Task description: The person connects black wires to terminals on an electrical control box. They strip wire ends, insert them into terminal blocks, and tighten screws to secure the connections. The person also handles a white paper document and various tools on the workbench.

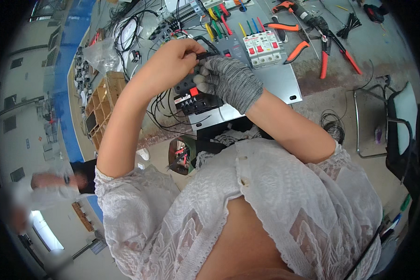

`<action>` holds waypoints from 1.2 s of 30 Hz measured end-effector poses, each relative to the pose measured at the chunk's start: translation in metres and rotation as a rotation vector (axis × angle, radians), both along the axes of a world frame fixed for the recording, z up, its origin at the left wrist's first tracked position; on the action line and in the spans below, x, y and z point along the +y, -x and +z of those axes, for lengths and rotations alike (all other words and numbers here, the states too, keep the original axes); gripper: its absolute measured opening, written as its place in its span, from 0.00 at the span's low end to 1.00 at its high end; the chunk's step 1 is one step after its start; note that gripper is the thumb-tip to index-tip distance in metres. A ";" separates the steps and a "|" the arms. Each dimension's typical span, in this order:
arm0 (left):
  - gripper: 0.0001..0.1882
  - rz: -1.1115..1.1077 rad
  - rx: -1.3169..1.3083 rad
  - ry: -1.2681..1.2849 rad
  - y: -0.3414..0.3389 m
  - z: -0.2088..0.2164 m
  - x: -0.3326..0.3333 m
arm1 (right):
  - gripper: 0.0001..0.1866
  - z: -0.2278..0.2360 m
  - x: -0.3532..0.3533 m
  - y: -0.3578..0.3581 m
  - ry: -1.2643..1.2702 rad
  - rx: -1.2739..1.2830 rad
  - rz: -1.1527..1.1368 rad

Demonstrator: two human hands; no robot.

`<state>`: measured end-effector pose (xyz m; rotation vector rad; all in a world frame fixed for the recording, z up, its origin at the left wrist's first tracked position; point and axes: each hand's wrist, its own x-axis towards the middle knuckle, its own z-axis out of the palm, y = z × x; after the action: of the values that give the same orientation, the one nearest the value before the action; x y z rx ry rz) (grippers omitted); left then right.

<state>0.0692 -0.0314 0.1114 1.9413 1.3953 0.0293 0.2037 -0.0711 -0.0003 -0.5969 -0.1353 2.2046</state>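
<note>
My bare left hand (172,63) has its fingers pinched together over the metal mounting plate (284,86). Close against it, my right hand (231,80), in a grey knitted glove, is curled with its fingertips meeting the left ones. A dark strand that looks like black wire (207,55) runs between both sets of fingertips; its ends are hidden. Below the hands sits a black electrical component (198,103) with a red button. A block of white circuit breakers (264,49) with red switches is mounted right of the glove. Black wires (159,105) loop out beneath my left wrist.
Orange-handled pliers (297,50) and red-handled cutters (324,63) lie right of the plate. A wooden compartment box (106,105) stands at left, beside a clear plastic bag (101,55). Beyond the table's right front edge is a chair (401,121). Another person's arm (56,181) shows at lower left.
</note>
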 end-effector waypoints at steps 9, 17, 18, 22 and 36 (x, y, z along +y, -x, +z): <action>0.13 -0.031 -0.031 -0.140 0.006 -0.006 -0.014 | 0.07 0.000 -0.002 -0.008 -0.052 -0.083 0.053; 0.14 -0.006 -0.117 0.024 0.010 -0.005 -0.009 | 0.09 -0.008 -0.001 -0.015 -0.339 -0.355 0.084; 0.14 0.005 -0.124 0.026 0.011 -0.004 -0.008 | 0.10 -0.008 0.001 -0.015 -0.383 -0.359 0.088; 0.12 0.136 -0.161 0.089 0.013 -0.002 -0.011 | 0.07 0.004 0.008 -0.020 -0.360 -0.471 0.110; 0.08 0.083 -0.157 -0.213 0.013 -0.002 -0.021 | 0.12 0.022 0.037 -0.030 -0.730 -0.852 0.299</action>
<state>0.0563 -0.0526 0.1096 2.0025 1.4140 0.3761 0.2333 -0.0344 0.0213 -1.0745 -1.4664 1.8155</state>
